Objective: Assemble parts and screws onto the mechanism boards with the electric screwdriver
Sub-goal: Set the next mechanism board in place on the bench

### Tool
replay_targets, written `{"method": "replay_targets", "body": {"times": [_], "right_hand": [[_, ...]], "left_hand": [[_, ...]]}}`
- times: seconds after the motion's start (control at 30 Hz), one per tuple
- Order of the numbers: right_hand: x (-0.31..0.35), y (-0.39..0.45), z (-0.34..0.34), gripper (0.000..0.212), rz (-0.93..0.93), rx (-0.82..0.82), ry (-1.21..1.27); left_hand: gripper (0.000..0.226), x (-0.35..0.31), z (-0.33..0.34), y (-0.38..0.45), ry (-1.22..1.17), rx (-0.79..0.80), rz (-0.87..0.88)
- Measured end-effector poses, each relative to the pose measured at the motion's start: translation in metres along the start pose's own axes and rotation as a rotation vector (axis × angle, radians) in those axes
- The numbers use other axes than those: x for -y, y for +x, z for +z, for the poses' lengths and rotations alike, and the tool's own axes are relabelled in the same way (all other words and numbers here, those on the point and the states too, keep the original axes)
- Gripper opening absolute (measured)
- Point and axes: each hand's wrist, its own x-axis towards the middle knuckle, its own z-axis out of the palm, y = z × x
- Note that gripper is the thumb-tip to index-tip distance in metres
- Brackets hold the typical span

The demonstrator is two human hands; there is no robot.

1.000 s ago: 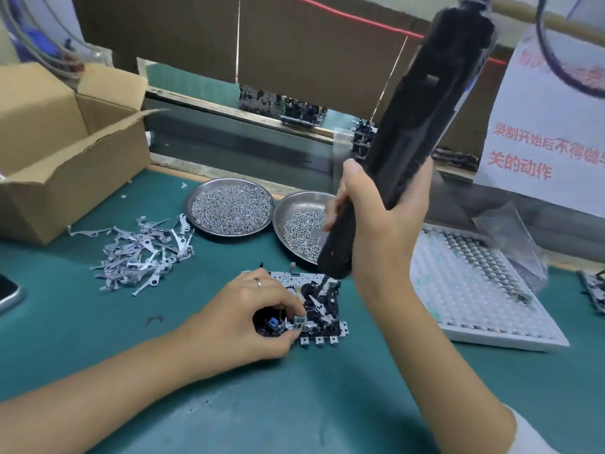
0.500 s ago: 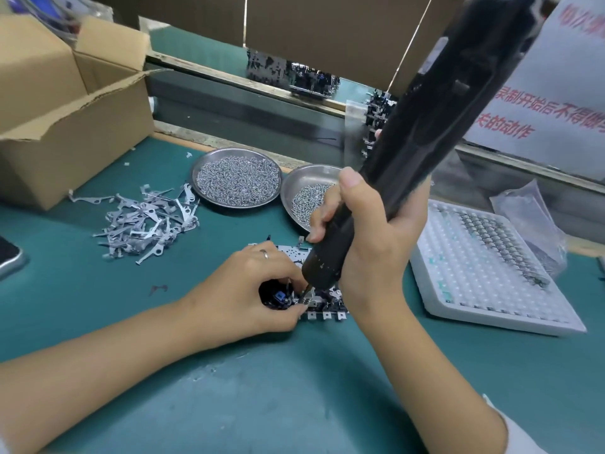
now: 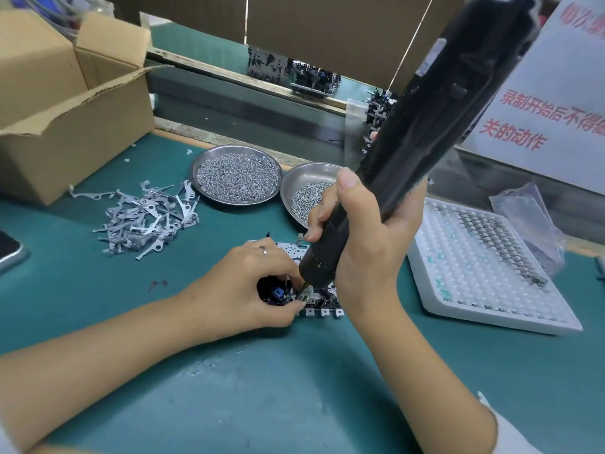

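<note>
A mechanism board of metal and black plastic lies on the green mat in the middle. My left hand curls over its left end, thumb and fingers pinching a small part at the board's front edge. My right hand grips the black electric screwdriver, which leans up to the right. Its bit touches the board just right of my left thumb. Most of the board is hidden by both hands.
Two steel dishes of screws sit behind the board. A heap of flat metal levers lies at the left, an open cardboard box behind it. A white parts tray lies at the right, a phone at the left edge.
The screwdriver came down and leftward from above the board until its bit reached the part at my left thumb. My left hand stayed on the board.
</note>
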Motion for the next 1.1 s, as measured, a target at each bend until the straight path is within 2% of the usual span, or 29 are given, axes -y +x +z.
{"method": "replay_targets", "body": {"times": [0.1, 0.2, 0.4, 0.5, 0.63, 0.7, 0.77, 0.9, 1.0, 1.1], "right_hand": [[-0.0007, 0.0002, -0.0005, 0.026, -0.002, -0.005, -0.013], [-0.0003, -0.0005, -0.0006, 0.025, -0.004, 0.0, 0.003], [-0.0013, -0.0011, -0.0007, 0.025, -0.002, 0.003, 0.004], [-0.0009, -0.0015, -0.0005, 0.024, -0.015, 0.018, 0.005], [-0.0007, -0.0015, 0.0, 0.024, -0.04, 0.047, -0.013], [-0.0006, -0.0011, 0.0006, 0.025, -0.038, 0.053, -0.01], [-0.0015, -0.001, 0.0007, 0.025, -0.037, 0.05, -0.011], [-0.0026, -0.0018, 0.0006, 0.025, -0.036, 0.046, -0.021], [-0.0007, -0.0012, -0.0009, 0.025, -0.033, 0.049, -0.008], [0.0036, 0.004, -0.0073, 0.026, -0.062, 0.02, -0.004]], "left_hand": [[0.045, 0.001, 0.0007, -0.0001, 0.003, 0.0, 0.003], [0.031, 0.0013, 0.0013, -0.0004, -0.008, 0.008, -0.004], [0.039, 0.0014, 0.0004, -0.0003, -0.012, -0.008, 0.012], [0.031, 0.0012, 0.0009, -0.0004, -0.01, 0.0, 0.01], [0.049, 0.0003, -0.0005, -0.0005, -0.014, -0.005, 0.032], [0.051, 0.0011, -0.0005, -0.0004, -0.007, 0.001, 0.033], [0.045, 0.0026, 0.0, -0.0008, -0.009, -0.002, 0.024], [0.016, 0.0037, 0.0005, -0.0013, 0.026, 0.019, 0.021], [0.01, 0.0029, 0.0008, -0.0012, 0.047, 0.016, 0.014], [0.015, 0.002, 0.0008, -0.0013, 0.06, 0.017, 0.013]]}}
